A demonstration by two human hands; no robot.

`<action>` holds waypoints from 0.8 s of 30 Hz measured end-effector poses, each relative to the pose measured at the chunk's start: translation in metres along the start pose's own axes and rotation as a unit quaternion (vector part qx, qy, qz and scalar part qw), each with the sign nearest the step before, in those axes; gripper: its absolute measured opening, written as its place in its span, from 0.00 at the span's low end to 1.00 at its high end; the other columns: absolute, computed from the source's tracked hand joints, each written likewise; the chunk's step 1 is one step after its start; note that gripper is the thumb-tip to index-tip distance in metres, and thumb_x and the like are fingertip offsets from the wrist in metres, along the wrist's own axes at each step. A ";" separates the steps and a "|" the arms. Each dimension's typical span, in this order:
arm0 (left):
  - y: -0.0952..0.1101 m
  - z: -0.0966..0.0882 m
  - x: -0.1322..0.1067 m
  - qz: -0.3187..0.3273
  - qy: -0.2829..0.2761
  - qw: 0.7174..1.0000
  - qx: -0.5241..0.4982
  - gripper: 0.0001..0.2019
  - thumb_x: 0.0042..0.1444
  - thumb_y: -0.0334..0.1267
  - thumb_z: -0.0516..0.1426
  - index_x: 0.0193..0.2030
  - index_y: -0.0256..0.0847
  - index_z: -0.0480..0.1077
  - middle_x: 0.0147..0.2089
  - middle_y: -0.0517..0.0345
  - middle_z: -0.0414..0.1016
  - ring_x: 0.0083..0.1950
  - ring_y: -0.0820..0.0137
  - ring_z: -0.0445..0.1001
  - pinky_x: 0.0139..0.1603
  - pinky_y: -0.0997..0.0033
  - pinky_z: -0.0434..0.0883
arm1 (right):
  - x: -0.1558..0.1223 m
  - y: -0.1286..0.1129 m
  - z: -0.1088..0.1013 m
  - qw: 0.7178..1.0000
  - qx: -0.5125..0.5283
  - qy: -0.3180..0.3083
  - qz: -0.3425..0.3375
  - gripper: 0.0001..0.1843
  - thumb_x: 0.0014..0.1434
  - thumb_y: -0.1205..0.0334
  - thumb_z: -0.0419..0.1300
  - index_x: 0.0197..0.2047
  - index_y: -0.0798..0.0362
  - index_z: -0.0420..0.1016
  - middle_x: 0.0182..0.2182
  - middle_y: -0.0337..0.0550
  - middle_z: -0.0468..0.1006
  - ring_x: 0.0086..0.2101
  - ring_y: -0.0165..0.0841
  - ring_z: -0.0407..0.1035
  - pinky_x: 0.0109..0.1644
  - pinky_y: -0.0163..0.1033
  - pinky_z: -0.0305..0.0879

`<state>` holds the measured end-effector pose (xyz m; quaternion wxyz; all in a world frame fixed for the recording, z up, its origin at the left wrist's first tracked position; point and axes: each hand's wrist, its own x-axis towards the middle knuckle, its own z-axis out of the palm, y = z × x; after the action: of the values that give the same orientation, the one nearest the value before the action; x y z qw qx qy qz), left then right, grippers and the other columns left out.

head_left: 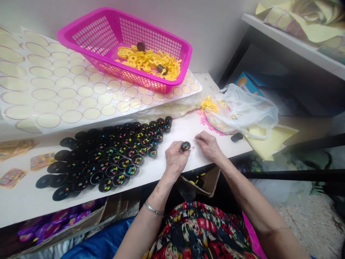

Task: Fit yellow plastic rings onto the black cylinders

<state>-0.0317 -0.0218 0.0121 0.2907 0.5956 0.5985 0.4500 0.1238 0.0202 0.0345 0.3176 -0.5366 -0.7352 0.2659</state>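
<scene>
My left hand [175, 158] is closed round a small black cup [185, 146] with coloured beads inside, held just above the white table [24, 198] near its front edge. A little to the right, my right hand [208, 145] rests on the table with its fingertips pinched together near some tiny pink beads [196, 147]; what they pinch is too small to make out. Left of my hands stand several rows of the same black bead-filled cups [118, 158].
A pink basket [172, 84] with yellow rings sits at the back on sheets of round stickers [54, 90]. A clear plastic bag [242, 108] and a loose black cup [237, 137] lie at the right. An open cardboard box [207, 181] sits below the table edge.
</scene>
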 end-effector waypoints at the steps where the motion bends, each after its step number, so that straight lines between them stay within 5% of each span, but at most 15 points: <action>1: 0.000 0.000 0.000 -0.006 0.008 1.000 0.000 0.07 0.42 0.30 0.59 0.31 0.40 0.71 0.28 0.63 0.66 0.27 0.77 0.62 0.30 0.76 0.61 | -0.001 0.000 -0.001 1.000 0.003 0.002 0.001 0.07 0.53 0.68 0.51 0.29 0.53 0.69 0.27 0.40 0.69 0.32 0.32 0.65 0.39 0.37 0.61; 7: 0.002 0.000 0.001 -0.005 0.006 1.000 0.003 0.06 0.43 0.31 0.58 0.31 0.40 0.71 0.27 0.64 0.65 0.26 0.77 0.61 0.29 0.77 0.61 | -0.016 0.000 0.001 0.999 -0.025 -0.044 -0.018 0.04 0.55 0.65 0.55 0.31 0.52 0.71 0.29 0.40 0.68 0.33 0.31 0.65 0.39 0.35 0.60; 14: 0.001 0.001 0.000 0.003 0.003 1.000 0.011 0.06 0.44 0.33 0.59 0.32 0.40 0.71 0.27 0.64 0.64 0.27 0.77 0.62 0.30 0.76 0.61 | -0.022 -0.007 0.009 0.964 -0.248 -0.085 -0.046 0.12 0.61 0.65 0.47 0.32 0.54 0.71 0.33 0.45 0.69 0.35 0.33 0.62 0.40 0.36 0.56; 19: -0.001 0.001 -0.001 0.008 -0.004 1.000 0.011 0.07 0.44 0.34 0.60 0.33 0.40 0.71 0.28 0.63 0.65 0.28 0.77 0.62 0.30 0.76 0.61 | -0.010 -0.012 0.006 0.951 -0.291 -0.093 0.052 0.11 0.60 0.64 0.48 0.34 0.54 0.70 0.33 0.46 0.72 0.33 0.34 0.65 0.35 0.36 0.54; 24: 0.000 0.001 -0.001 0.009 -0.004 1.000 0.016 0.07 0.44 0.33 0.60 0.33 0.40 0.71 0.29 0.63 0.65 0.28 0.76 0.62 0.30 0.76 0.61 | -0.001 -0.013 -0.002 0.967 -0.203 -0.083 0.126 0.08 0.56 0.63 0.53 0.31 0.53 0.72 0.30 0.43 0.75 0.31 0.33 0.67 0.34 0.35 0.55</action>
<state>-0.0308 -0.0225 0.0112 0.2792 0.6079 0.5989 0.4402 0.1175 0.0154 0.0445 0.1039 -0.6545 -0.7239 0.1920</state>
